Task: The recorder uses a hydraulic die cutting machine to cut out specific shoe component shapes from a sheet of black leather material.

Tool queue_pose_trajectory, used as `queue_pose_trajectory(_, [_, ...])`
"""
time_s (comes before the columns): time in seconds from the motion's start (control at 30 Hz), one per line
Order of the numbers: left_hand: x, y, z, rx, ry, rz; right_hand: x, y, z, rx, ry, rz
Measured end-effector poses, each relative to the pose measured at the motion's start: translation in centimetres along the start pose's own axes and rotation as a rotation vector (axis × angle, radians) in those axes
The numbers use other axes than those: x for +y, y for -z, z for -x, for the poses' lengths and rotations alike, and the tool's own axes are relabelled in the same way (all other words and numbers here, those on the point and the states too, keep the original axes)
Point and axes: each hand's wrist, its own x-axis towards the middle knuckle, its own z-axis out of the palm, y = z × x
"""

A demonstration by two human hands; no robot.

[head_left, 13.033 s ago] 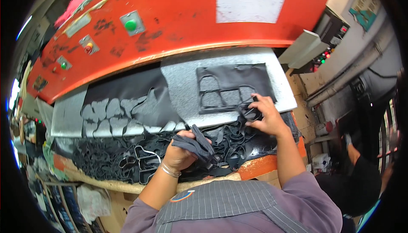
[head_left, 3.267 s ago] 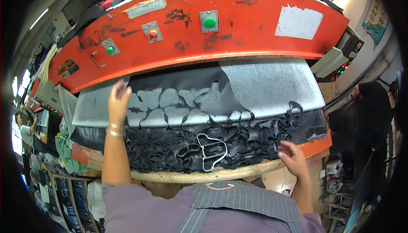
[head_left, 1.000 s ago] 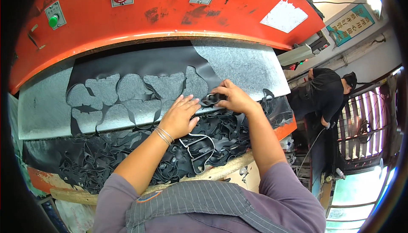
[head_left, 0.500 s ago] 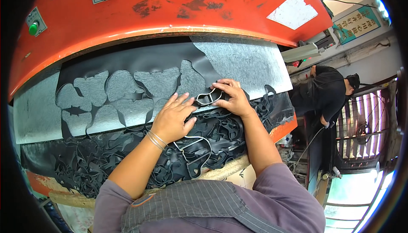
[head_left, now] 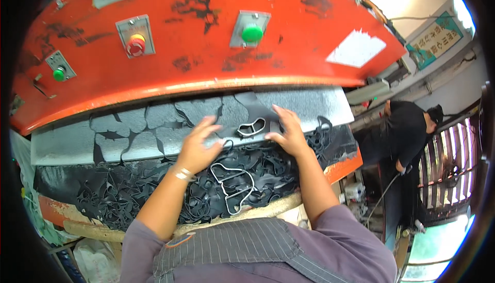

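Note:
A small curved metal cutting die [head_left: 252,127] with a crossbar stands on the black sheet [head_left: 254,106] near the front edge of the pale metal plate [head_left: 309,106]. Just right of it is my right hand [head_left: 290,132], thumb and fingers apart and holding nothing. My left hand [head_left: 200,142] hovers over the plate's front edge on the die's other side, its fingers spread and blurred by motion. Nearer to me, a larger metal cutting die [head_left: 239,192] lies on a heap of black offcuts [head_left: 139,192]. The sheet's left part has several cut outlines with narrow strips between them.
Behind the plate rises an orange machine front [head_left: 201,40] with a red button [head_left: 136,45] and green buttons [head_left: 252,33]. A person in black [head_left: 402,131] stands at the right, one hand on a thin hose or rod. A fan [head_left: 443,172] is beyond.
My right hand has let go of the small die and moved off it to the right. My left hand has lifted away leftward with fingers spread. The view has tilted up, showing more machine front.

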Motion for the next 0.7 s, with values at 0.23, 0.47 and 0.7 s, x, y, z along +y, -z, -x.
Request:
queue_pose_trajectory(0.23, [-1.3,15.7,4.9,0.952,0.144,0.052,-6.2,1.6,0.3,0.132,-0.111,-0.295])
queue_pose_trajectory(0.47, [4.0,24.2,4.2,1.008,-0.027,-0.387,-13.2,5.0,-8.5,0.473,-0.005,-0.321])
queue_pose_trajectory(0.7, [8.5,15.9,13.3,0.581,0.225,-0.262,-12.4,5.7,5.5,-0.102,-0.147,-0.168])
